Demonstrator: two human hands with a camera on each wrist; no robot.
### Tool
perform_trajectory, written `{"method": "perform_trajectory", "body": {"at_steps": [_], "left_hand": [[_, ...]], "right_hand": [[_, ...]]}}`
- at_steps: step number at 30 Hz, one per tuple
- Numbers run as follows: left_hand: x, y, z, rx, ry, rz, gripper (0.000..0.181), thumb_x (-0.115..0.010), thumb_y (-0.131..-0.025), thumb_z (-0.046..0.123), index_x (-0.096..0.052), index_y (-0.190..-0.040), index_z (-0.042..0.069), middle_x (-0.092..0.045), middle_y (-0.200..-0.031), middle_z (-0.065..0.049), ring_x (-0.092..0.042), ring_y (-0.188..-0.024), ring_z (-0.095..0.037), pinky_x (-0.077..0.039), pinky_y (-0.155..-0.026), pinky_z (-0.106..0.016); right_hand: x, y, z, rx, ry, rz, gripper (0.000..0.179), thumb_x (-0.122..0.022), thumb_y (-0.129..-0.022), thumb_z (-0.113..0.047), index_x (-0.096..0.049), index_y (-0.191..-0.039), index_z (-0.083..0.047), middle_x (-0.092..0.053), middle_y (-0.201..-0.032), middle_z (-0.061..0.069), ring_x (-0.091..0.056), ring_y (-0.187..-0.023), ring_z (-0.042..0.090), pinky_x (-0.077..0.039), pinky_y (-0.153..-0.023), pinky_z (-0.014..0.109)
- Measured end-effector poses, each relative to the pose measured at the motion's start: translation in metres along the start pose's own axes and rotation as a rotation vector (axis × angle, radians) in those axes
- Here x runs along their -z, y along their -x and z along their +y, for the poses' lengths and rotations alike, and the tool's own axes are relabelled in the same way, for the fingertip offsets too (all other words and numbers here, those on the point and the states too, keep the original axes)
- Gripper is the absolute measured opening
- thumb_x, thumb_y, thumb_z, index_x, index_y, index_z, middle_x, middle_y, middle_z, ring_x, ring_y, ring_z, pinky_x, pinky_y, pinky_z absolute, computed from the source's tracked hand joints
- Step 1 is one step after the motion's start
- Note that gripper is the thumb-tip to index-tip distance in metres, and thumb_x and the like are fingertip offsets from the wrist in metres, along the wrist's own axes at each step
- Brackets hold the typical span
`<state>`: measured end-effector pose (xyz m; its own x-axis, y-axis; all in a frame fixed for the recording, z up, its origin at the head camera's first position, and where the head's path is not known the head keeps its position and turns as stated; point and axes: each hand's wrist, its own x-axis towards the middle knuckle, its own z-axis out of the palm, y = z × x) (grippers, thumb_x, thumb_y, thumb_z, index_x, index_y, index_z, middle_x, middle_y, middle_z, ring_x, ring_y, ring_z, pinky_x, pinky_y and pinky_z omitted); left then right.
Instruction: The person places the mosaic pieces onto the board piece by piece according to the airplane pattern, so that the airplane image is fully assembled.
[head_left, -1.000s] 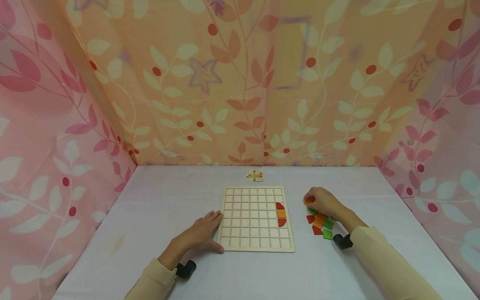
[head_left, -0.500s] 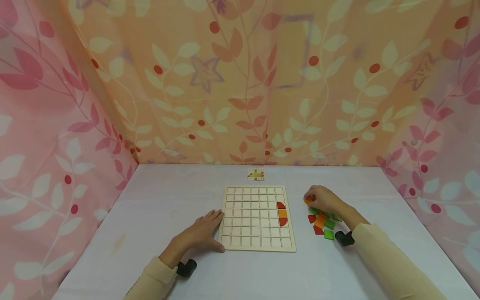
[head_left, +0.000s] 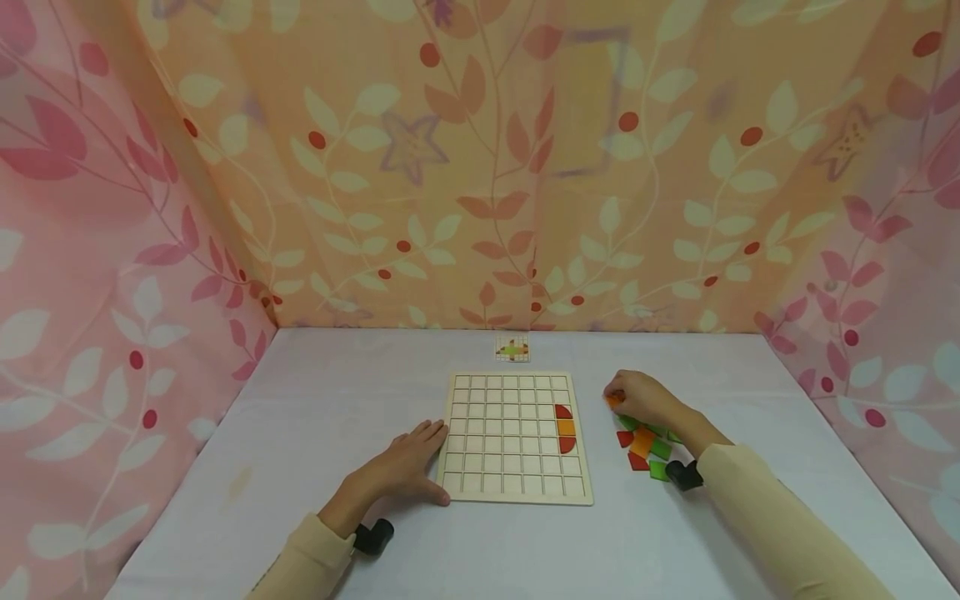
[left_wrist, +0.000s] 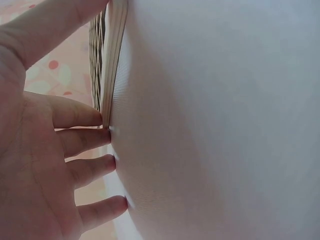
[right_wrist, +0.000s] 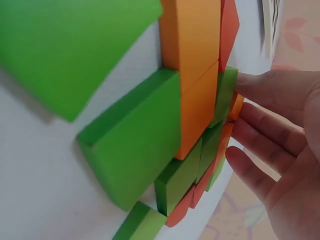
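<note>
Right hand (head_left: 637,396): pinching one orange block (head_left: 613,401) at the far end of the loose blocks (head_left: 641,442). Left hand (head_left: 403,464): fingers spread, touching one pale, gridded board (head_left: 510,462). On it: two red pieces (head_left: 563,412), one orange square (head_left: 566,427) between. Beyond: one card (head_left: 512,347), white cloth (head_left: 345,367), leaf-patterned curtains (head_left: 495,167).

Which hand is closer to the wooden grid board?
Left. The left hand touches the left edge of the wooden board; the right hand is beyond its right edge, at the loose tiles.
</note>
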<state>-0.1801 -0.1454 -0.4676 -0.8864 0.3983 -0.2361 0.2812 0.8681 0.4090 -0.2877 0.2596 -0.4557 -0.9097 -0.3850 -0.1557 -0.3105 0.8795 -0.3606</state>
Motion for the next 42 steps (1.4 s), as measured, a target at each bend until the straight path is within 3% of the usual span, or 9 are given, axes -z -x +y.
{"method": "perform_trajectory", "body": {"at_steps": [10, 21, 33, 42], "left_hand": [[0.000, 0.000, 0.000, 0.002, -0.002, -0.007, 0.110, -0.087, -0.067, 0.046, -0.032, -0.151, 0.001, -0.030, -0.159, -0.016, -0.022, -0.149, -0.037, -0.025, -0.117, -0.058], [-0.001, 0.001, 0.002, 0.012, -0.019, 0.002, 0.109, -0.087, -0.066, 0.044, -0.033, -0.150, 0.001, -0.031, -0.158, -0.017, -0.023, -0.149, -0.037, -0.026, -0.116, -0.058], [0.001, 0.002, 0.004, 0.007, -0.016, 0.005, 0.109, -0.087, -0.066, 0.043, -0.033, -0.150, 0.000, -0.031, -0.158, -0.018, -0.024, -0.148, -0.038, -0.026, -0.116, -0.059], [0.002, 0.003, 0.006, 0.004, -0.013, 0.004, 0.108, -0.087, -0.067, 0.043, -0.034, -0.150, 0.000, -0.031, -0.158, -0.018, -0.024, -0.148, -0.038, -0.026, -0.116, -0.058]], "right_hand": [[-0.002, 0.000, 0.002, -0.041, -0.025, 0.009, 0.027, -0.072, -0.084, -0.010, -0.072, -0.110, -0.002, -0.064, -0.101, 0.008, -0.056, -0.089, 0.021, -0.054, -0.093, 0.044], [0.001, 0.005, -0.004, -0.008, -0.091, 0.077, 0.031, -0.072, -0.085, -0.013, -0.070, -0.113, 0.001, -0.065, -0.100, 0.009, -0.056, -0.088, 0.021, -0.054, -0.090, 0.044], [0.000, 0.014, -0.022, 0.005, -0.154, 0.139, 0.029, -0.072, -0.085, -0.011, -0.071, -0.113, -0.001, -0.066, -0.104, 0.008, -0.059, -0.096, 0.023, -0.054, -0.090, 0.044], [0.000, 0.019, -0.034, 0.020, -0.183, 0.133, 0.029, -0.072, -0.085, -0.009, -0.070, -0.113, -0.001, -0.065, -0.105, 0.007, -0.058, -0.095, 0.022, -0.055, -0.089, 0.044]]}}
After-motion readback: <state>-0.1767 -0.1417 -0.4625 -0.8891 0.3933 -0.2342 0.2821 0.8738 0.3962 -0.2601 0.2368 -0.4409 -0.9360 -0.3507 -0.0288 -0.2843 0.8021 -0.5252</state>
